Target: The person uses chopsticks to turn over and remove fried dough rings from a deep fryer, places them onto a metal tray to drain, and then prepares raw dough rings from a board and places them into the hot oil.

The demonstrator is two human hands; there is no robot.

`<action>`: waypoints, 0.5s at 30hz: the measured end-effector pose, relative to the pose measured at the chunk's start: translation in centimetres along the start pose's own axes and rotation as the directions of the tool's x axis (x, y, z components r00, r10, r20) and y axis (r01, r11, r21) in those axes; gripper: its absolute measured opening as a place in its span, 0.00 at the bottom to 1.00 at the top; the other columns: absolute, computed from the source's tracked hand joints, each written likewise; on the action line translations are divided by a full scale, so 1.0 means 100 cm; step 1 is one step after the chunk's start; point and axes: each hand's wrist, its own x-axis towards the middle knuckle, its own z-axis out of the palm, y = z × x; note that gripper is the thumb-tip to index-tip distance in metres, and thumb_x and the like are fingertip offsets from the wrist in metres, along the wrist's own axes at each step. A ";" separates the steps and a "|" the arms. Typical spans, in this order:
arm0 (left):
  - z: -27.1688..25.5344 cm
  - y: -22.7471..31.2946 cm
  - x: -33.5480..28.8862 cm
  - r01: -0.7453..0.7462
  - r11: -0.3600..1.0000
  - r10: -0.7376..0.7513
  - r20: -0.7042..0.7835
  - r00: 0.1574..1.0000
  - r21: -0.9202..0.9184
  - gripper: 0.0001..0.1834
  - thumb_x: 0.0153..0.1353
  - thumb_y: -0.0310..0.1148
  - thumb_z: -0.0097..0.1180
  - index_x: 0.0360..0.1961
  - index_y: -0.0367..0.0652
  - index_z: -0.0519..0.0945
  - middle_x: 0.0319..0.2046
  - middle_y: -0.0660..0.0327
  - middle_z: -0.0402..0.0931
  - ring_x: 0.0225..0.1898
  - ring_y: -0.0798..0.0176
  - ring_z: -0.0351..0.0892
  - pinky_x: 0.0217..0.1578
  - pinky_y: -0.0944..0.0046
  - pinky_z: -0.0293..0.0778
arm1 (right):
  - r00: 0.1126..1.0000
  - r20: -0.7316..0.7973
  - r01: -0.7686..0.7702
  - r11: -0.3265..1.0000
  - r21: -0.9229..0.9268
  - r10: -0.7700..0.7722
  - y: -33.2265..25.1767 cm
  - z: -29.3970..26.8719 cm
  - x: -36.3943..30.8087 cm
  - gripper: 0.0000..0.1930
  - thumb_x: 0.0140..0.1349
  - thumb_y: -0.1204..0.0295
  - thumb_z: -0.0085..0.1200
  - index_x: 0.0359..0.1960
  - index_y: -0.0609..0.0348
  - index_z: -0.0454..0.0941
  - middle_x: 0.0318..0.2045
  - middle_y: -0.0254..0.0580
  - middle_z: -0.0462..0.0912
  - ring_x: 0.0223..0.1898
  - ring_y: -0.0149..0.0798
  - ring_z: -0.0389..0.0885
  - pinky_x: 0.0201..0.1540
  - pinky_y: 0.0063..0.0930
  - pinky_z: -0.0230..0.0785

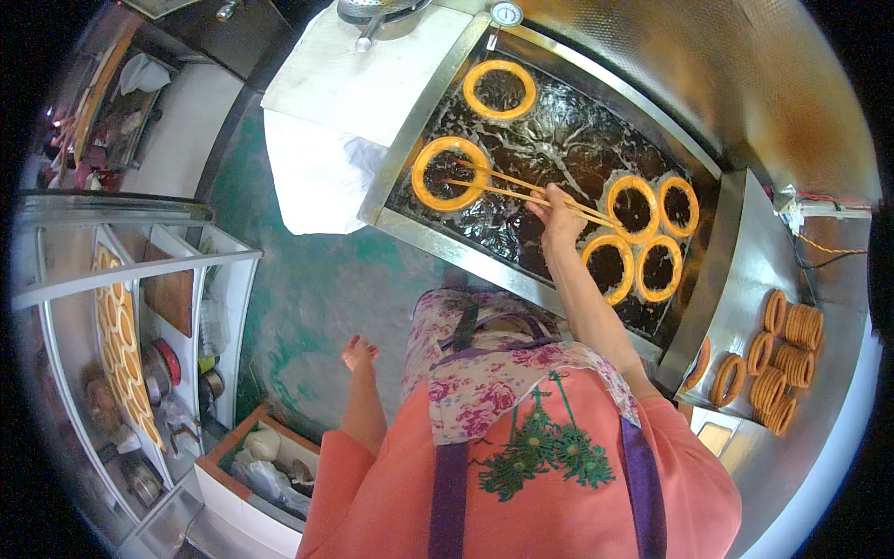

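My right hand (562, 219) grips a pair of long cooking chopsticks (517, 184) over a wide metal fryer (438, 244) of dark oil. The chopsticks' tips reach across the rim of a golden dough ring (417, 177) floating at the left of the fryer. Another dough ring (467, 86) floats beyond it. To the right of my hand, several more rings (672, 244) float close together. My left hand (359, 353) hangs apart from everything, low beside my apron, its fingers loosely spread with nothing in them.
Browned fried rings (784, 382) are stacked on the metal counter at right. A white-covered table (363, 79) bears a strainer (382, 11). At left, a shelf rack (140, 270) holds a tray of dough rings (121, 340); a box (250, 511) of bags stands below.
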 end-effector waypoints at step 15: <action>0.027 -0.071 -0.069 -0.029 1.000 0.029 0.010 1.000 0.011 0.21 0.54 0.22 0.49 0.51 0.38 0.70 0.26 0.52 0.75 0.20 0.60 0.77 0.14 0.66 0.73 | 0.985 0.079 -0.165 0.979 0.124 0.156 -0.053 -0.142 0.003 0.12 0.57 0.71 0.57 0.37 0.67 0.72 0.35 0.48 0.78 0.38 0.42 0.81 0.37 0.31 0.81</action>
